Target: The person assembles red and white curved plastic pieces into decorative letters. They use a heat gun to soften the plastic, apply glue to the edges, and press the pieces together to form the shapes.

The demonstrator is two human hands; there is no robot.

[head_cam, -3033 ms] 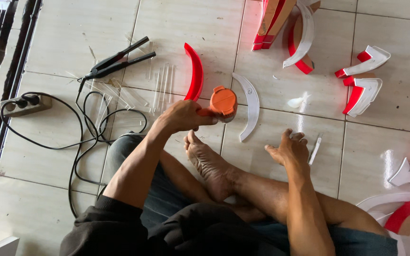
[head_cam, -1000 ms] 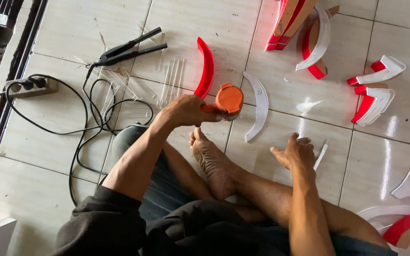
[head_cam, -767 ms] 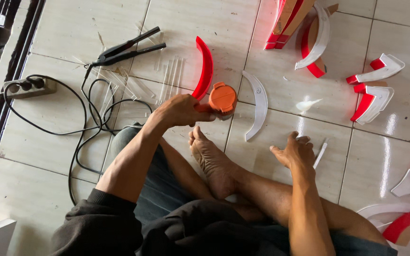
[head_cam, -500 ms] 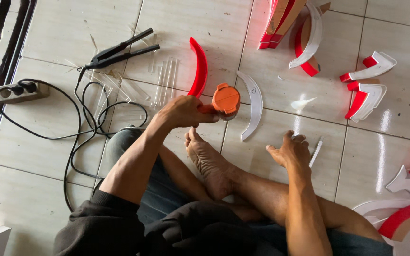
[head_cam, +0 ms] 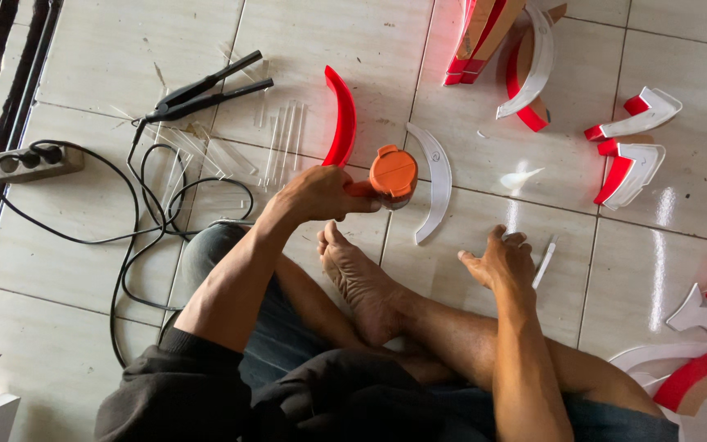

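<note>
An orange-capped container (head_cam: 392, 175) is gripped in the left hand (head_cam: 321, 195), held low over the tiled floor (head_cam: 108, 65) just ahead of a bare foot (head_cam: 362, 282). Its orange end sticks out of the fist toward three o'clock, so its long axis runs roughly level across the view.

At twelve o'clock from the left hand, touching or almost touching it, a red curved strip (head_cam: 342, 119) is stood on edge, its long axis running from twelve to six. Just past the container, at three o'clock, a white curved piece (head_cam: 435, 176) is laid flat, its arc also running top to bottom. The left hand is by far the nearer to both.

The right hand (head_cam: 501, 262) is open and empty, fingers loosely spread over the floor, with a thin clear strip (head_cam: 544, 263) just beside it at three o'clock.

Further red-and-white shaped pieces (head_cam: 632, 147) are scattered at two o'clock, and a stack of red-edged boards (head_cam: 484, 37) at one. A black clamp-like tool (head_cam: 206, 88) with its cord is seen at ten o'clock, and a power strip (head_cam: 36, 161) at nine.
</note>
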